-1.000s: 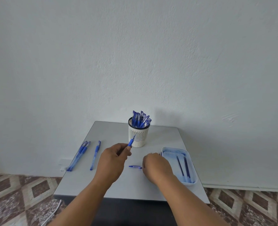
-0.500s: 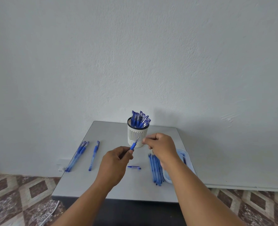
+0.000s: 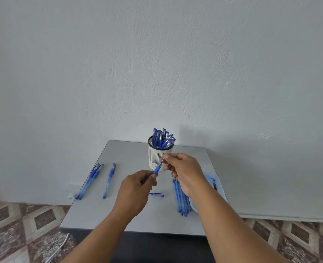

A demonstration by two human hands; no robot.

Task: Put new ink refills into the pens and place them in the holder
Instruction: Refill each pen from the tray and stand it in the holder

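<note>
My left hand (image 3: 136,188) grips a blue pen (image 3: 157,168) by its barrel, tip pointing up and right. My right hand (image 3: 185,171) pinches the pen's tip end between thumb and forefinger, just in front of the white slotted holder (image 3: 155,158), which is full of several blue pens (image 3: 162,139). A blue pen cap (image 3: 156,194) lies on the grey table (image 3: 92,211) below my hands. A bundle of several thin blue refills (image 3: 180,198) lies right of the cap, partly under my right wrist.
Three blue pens lie at the table's left: a pair (image 3: 89,181) and a single one (image 3: 109,180). A pale blue tray (image 3: 216,183) with a dark refill sits at the right edge, mostly hidden by my right forearm. White wall behind; patterned floor below.
My right hand rose from the table beside the tray to the pen tip held by my left hand. The refill bundle now lies uncovered on the table.
</note>
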